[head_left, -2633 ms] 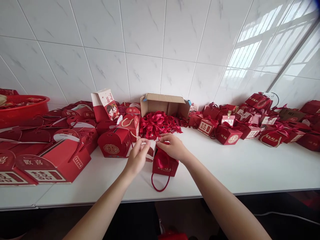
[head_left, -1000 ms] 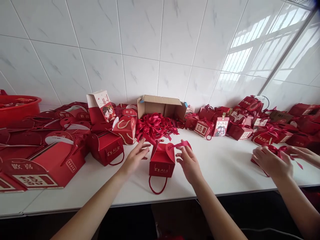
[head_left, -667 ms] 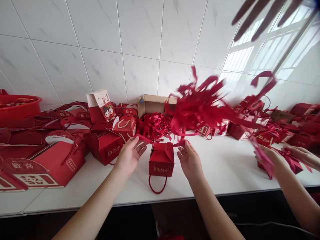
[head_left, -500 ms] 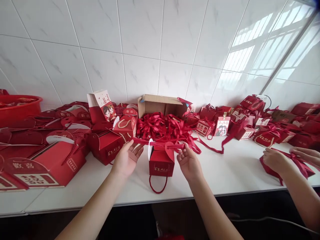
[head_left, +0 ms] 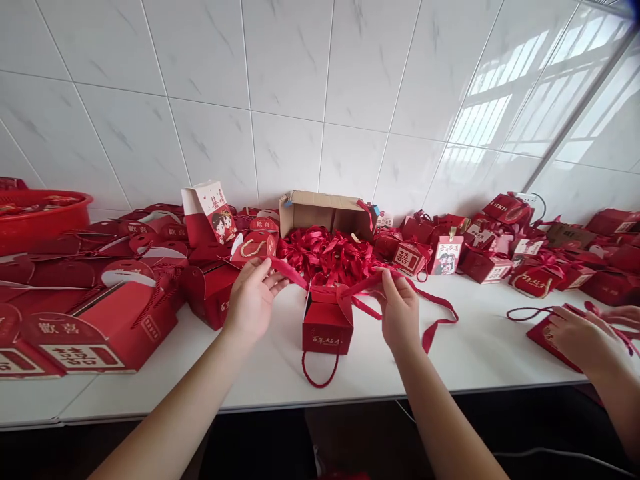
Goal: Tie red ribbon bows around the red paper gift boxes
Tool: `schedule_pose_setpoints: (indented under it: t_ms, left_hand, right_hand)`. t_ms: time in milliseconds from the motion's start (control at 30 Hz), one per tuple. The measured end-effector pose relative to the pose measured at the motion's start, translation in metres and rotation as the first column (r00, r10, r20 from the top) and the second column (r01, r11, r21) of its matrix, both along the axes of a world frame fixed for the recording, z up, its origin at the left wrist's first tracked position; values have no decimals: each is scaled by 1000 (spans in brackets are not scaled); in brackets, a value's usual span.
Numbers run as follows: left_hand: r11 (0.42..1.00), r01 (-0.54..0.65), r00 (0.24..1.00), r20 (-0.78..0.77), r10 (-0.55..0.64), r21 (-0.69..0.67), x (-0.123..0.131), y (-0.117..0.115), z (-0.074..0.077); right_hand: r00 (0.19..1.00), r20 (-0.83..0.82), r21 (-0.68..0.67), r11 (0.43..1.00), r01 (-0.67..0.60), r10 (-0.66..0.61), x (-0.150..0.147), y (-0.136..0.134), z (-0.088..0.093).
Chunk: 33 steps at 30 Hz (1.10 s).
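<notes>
A small red gift box [head_left: 327, 327] with gold lettering stands upright in front of me, its cord handle [head_left: 320, 383] hanging onto the table. A red ribbon [head_left: 360, 285] runs across the top of the box, through its upper flaps. My left hand [head_left: 253, 297] pinches one end of the ribbon, up and left of the box. On the other side, my right hand [head_left: 400, 310] pinches the ribbon too, with a loose length trailing beyond it onto the table. Neither hand touches the box itself.
Behind the box, a cardboard carton [head_left: 313, 217] spills a heap of red ribbons [head_left: 327, 253]. Many red boxes [head_left: 115, 327] crowd the left, near a red basin [head_left: 45, 220]. More boxes [head_left: 485, 263] line the right. A co-worker's hand [head_left: 583, 337] works on another box there.
Both hands have risen and spread apart, lifting the ribbon's two sides into a V above the box. The co-worker's hands and box have shifted at the right.
</notes>
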<state>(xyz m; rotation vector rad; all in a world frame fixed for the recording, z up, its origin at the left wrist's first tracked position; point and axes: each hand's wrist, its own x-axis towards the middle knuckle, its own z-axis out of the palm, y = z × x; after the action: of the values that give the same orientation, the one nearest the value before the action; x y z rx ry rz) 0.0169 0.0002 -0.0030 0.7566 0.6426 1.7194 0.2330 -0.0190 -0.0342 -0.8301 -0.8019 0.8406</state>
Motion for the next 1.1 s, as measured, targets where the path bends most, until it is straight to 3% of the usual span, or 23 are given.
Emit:
schedule_pose_setpoints:
  t_ms: [167, 400, 800, 1100]
  left_hand:
    - [989, -26, 978, -200, 56, 146, 13, 2, 24]
    - [982, 38, 973, -230, 6, 185, 25, 5, 47]
    - [950, 187, 955, -273, -116, 249, 42, 13, 67]
    - [932, 211, 950, -286, -125, 294, 45, 10, 84]
  right_hand:
    - [958, 288, 85, 996, -22, -4, 2, 6, 33]
    - [885, 466, 140, 988, -70, -4, -1, 11, 63]
    - [864, 462, 160, 939, -304, 201, -16, 16, 93]
    - [858, 425, 91, 929, -358, 289, -14, 15, 104]
